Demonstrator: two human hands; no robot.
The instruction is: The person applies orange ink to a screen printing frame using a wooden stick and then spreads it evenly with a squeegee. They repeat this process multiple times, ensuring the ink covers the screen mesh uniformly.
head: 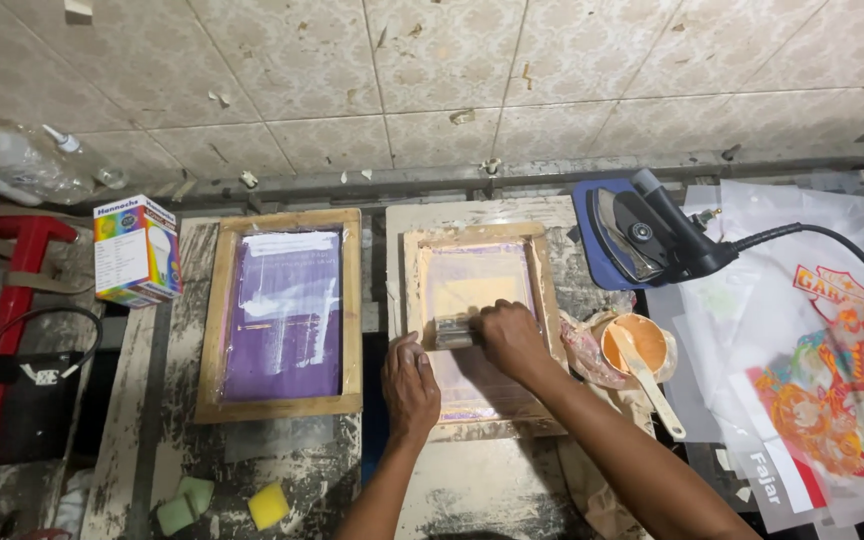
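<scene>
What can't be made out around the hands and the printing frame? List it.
Head view only:
- Squeegee: mostly hidden under the right hand, so its grip cannot be judged.
- Mesh inside the wooden frame: design too faint to tell.
- Frame's near left edge: covered by the left hand.
- Paste cup: depth hidden by the spatula.

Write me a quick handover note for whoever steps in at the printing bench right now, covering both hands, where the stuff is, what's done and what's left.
Right hand: closed on the squeegee, set about midway down the small wooden screen frame.
Left hand: pressing flat on that frame's left edge, holding nothing.
Nearby: cup of orange ink with a spatula in it, right of the frame; a second screen with purple mesh lies unused to the left; iron at the back right; sponges at the front left.
Done: squeegee sits mid-screen.
Left: lower half of the screen looks uncovered; the print underneath is hidden, so check it.
</scene>
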